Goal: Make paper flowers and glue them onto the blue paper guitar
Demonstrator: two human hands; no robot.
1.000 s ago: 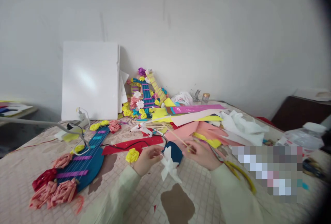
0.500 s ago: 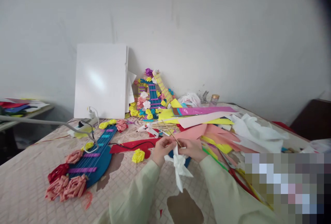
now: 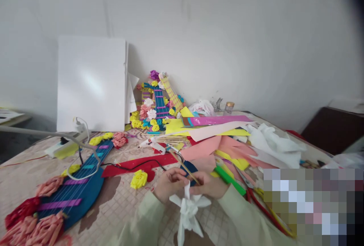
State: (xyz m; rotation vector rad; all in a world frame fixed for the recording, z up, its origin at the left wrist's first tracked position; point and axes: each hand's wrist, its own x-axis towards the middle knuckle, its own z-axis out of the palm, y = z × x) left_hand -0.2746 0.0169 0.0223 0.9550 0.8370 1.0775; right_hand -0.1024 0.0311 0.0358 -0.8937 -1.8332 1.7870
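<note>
My left hand (image 3: 170, 185) is closed, its fingertips pinching the top strip of a white crepe paper flower (image 3: 189, 212). The flower hangs below my fingers with several pointed strips sticking out. My right hand (image 3: 212, 186) is closed on a thin wooden stick (image 3: 179, 159), which slants up and left from its fingers. Those right fingertips also meet the white paper, close to the left ones. Beyond my hands lies a dark blue piece (image 3: 189, 168), partly covered by them.
A blue guitar shape (image 3: 82, 189) with paper roses lies left, near a yellow flower (image 3: 138, 179). A white glue gun (image 3: 152, 144), scissors (image 3: 250, 185), a green roll (image 3: 230, 179) and coloured paper (image 3: 203, 147) lie around. A white board (image 3: 91, 83) leans on the wall.
The view has shifted, so the table things appear further left. Both hands and the flower now sit lower in view, and the flower's strips are spread wider. The grips look the same.
</note>
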